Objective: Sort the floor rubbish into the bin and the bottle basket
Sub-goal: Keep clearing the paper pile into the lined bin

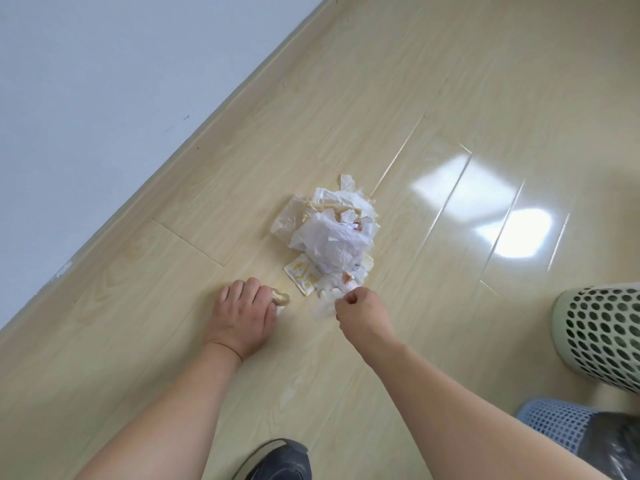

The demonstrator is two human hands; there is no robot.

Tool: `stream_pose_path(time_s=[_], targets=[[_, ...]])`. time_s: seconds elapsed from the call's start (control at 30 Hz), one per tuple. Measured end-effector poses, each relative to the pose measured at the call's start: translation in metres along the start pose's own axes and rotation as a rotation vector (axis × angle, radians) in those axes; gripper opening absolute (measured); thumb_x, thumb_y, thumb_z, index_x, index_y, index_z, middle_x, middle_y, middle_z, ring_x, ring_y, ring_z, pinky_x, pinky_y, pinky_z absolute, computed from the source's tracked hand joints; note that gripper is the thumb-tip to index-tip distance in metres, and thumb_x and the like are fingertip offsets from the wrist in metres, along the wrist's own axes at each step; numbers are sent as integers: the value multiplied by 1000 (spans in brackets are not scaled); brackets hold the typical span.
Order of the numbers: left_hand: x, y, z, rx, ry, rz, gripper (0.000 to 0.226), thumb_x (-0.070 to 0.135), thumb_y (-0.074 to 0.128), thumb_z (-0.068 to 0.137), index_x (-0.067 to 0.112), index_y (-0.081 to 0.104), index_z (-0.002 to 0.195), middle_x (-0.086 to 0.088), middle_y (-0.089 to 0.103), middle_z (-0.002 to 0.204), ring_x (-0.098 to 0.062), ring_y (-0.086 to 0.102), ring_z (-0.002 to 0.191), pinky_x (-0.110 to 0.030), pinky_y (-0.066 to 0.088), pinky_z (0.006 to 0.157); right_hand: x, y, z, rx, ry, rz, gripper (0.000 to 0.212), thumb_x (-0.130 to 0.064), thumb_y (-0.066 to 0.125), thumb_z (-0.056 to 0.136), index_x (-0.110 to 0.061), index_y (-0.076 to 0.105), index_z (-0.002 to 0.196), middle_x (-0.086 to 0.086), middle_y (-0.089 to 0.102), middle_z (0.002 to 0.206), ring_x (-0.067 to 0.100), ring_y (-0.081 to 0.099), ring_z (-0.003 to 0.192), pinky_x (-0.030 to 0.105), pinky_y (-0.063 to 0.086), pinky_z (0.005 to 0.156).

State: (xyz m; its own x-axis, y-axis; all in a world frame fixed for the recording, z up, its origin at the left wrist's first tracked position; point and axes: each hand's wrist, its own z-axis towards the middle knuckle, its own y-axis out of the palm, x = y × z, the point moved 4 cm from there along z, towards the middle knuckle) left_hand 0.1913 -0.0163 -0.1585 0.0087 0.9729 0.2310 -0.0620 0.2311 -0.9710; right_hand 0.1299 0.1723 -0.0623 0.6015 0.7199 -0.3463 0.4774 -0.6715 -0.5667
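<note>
Black liner [613,441] in blue basket [554,424]

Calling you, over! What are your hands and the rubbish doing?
Left hand grips a small scrap. Right hand pinches white plastic at the rubbish pile. Nothing blocking.
</note>
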Motion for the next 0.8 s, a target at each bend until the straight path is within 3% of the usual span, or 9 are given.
stream_pose_path(time_s=[0.1,0.23,0.27,0.33,0.4,0.47,0.6,0.73,0.8], targets=[[6,-7,3,-166,-61,1,28,31,37,83,14,59,80,-9,53,83,-30,50,70,-40,39,64,11,-39,-31,42,-32,25,11,-19,46,89,-15,53,83,5,69,90,18,55,61,21,39,47],[25,-36,27,-638,-433,-245,29,27,45,93,6,63,102,-16,57,114,-34,58,100,-38,46,83,25,-105,-69,159,-51,95,13,-21,46,89,-13,57,88,7,69,90,27,67,77,27,46,56],[37,-46,32,-787,-447,-346,27,23,48,95,3,62,106,-19,59,118,-34,60,103,-37,48,83,31,-119,-79,178,-50,127,14,-20,46,89,-12,57,88,8,69,91,28,68,80,29,47,60],[70,-79,45,-958,-329,-399,21,12,49,93,-1,61,104,-19,64,111,-32,63,90,-35,49,70,47,-146,-101,222,-44,176,14,-17,46,88,-11,58,88,11,69,92,29,68,83,31,49,64],[103,-121,58,-945,-262,-409,14,16,47,88,7,59,89,-12,64,91,-24,54,69,-29,40,59,66,-169,-123,274,-18,248,14,-15,46,86,-11,59,87,13,70,91,28,67,78,32,49,63],[140,-158,71,-938,-191,-418,10,16,44,85,11,52,81,-8,63,78,-21,50,61,-26,36,57,86,-189,-141,325,-10,314,14,-14,46,83,-12,59,80,14,70,89,24,61,68,31,46,60],[238,-230,90,-918,7,-344,9,19,48,85,12,52,83,-7,65,75,-21,52,58,-24,36,53,140,-233,-175,398,0,451,15,-14,47,82,-12,60,75,9,70,76,21,59,61,31,45,56],[350,-283,81,-896,221,-313,32,44,52,70,14,53,81,-3,65,74,-20,51,61,-27,36,56,218,-275,-198,414,103,690,14,-8,48,88,-8,61,84,10,64,65,20,54,50,27,40,49],[403,-293,67,-915,273,-331,34,47,53,72,15,54,83,-2,64,76,-20,52,64,-29,37,59,261,-291,-206,434,201,796,15,-2,47,88,-4,61,83,12,61,63,20,48,47,25,35,45]])
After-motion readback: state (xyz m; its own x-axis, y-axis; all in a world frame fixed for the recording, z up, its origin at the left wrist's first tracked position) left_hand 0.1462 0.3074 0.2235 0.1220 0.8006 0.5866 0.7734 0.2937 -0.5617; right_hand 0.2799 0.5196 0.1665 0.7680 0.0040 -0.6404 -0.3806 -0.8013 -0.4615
